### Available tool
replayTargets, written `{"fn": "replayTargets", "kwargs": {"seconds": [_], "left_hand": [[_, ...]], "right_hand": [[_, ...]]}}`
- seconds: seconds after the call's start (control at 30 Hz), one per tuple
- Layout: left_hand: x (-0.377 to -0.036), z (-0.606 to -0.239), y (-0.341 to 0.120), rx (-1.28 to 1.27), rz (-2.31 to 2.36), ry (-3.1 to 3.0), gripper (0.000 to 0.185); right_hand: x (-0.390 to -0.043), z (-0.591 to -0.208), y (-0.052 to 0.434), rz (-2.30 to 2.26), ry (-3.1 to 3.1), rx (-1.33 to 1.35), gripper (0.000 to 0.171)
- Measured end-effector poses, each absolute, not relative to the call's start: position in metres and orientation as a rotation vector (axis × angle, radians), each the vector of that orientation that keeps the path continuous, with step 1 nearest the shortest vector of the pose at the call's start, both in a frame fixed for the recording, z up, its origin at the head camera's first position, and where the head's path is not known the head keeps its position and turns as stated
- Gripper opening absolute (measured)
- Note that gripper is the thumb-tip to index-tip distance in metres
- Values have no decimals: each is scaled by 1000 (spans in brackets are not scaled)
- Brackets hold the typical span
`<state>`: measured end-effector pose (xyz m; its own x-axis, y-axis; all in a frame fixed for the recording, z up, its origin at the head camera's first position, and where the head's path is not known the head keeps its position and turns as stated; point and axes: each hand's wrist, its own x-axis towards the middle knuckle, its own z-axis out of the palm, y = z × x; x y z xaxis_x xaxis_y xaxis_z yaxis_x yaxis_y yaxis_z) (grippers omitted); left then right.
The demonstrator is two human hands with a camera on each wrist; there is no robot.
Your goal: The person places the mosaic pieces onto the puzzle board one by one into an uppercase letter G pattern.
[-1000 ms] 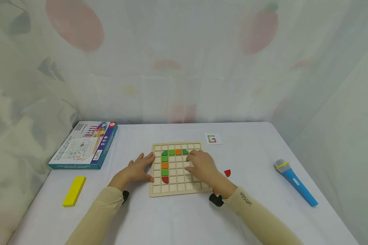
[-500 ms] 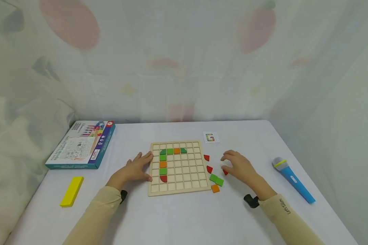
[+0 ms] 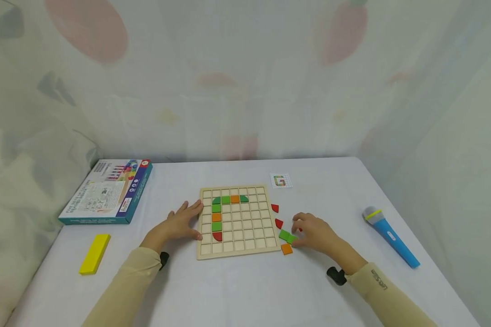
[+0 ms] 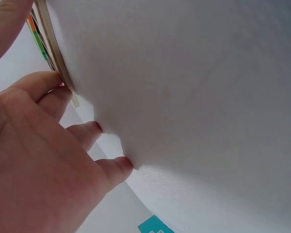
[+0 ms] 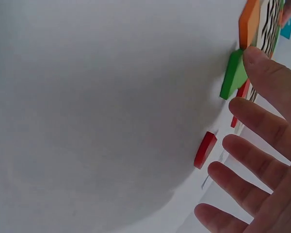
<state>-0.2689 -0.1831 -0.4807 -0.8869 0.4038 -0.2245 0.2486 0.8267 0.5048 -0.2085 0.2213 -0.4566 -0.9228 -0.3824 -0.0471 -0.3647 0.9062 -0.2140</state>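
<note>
- Since half a second ago the right hand [image 3: 317, 234] has slid back toward the loose pieces; a second ago it was over the board, and the left hand hasn't budged.
- Far left: a yellow block [image 3: 94, 253] and the game box [image 3: 106, 193] sit on the tabletop [image 3: 245, 290], well apart from the action.
- Left hand [image 3: 176, 225] lies flat, fingers relaxed and straight, fingertips touching the left edge of the wooden grid board [image 3: 237, 221]. Holding nothing.
- The board has green, orange and red pieces along its top row and left column.
- Just right of it: two red pieces [image 3: 275, 208], green squares [image 3: 288, 236], an orange square [image 3: 286, 249].
- Right hand has loosely spread fingers, thumb tip touching a green square [image 5: 233, 75]; not gripping it yet, I'd say.
- Risk, imo: the pieces are bunched up, so a sloppy pinch could shove the orange one or knock the green against the board.
- Pattern card [image 3: 281, 180] and blue toy microphone [image 3: 390, 237] sit further right.
</note>
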Motion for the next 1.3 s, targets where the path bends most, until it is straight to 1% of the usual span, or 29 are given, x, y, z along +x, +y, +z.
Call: {"fn": "replayTargets", "kwargs": {"seconds": [0.2,0.4,0.47,0.6,0.7,0.87,1.03,1.3], "left_hand": [[-267,-476,-181,500,679,2683,105],[-266,-474,-179,495,689,2670,105],[-267,-474,-179,494,689,2666,105],[-267,-475,-179,500,693,2667,104],[-267,-475,-180,501,694,2670,105],[-267,-477,-182,490,697,2670,105],[-269,-481,-183,484,696,2669,107],[-269,-480,-181,482,689,2670,107]], "right_hand": [[-205,-460,221,-255,2991,-603,20],[-210,-452,221,-217,2995,-583,15],[-213,-448,220,-208,3016,-571,16],[-222,-436,210,-257,3092,-633,19],[-227,-427,192,-312,3115,-724,21],[-233,-422,147,-312,3072,-855,22],[-234,-430,105,-250,3010,-966,20],[-225,-441,63,-75,2950,-1032,17]]}}
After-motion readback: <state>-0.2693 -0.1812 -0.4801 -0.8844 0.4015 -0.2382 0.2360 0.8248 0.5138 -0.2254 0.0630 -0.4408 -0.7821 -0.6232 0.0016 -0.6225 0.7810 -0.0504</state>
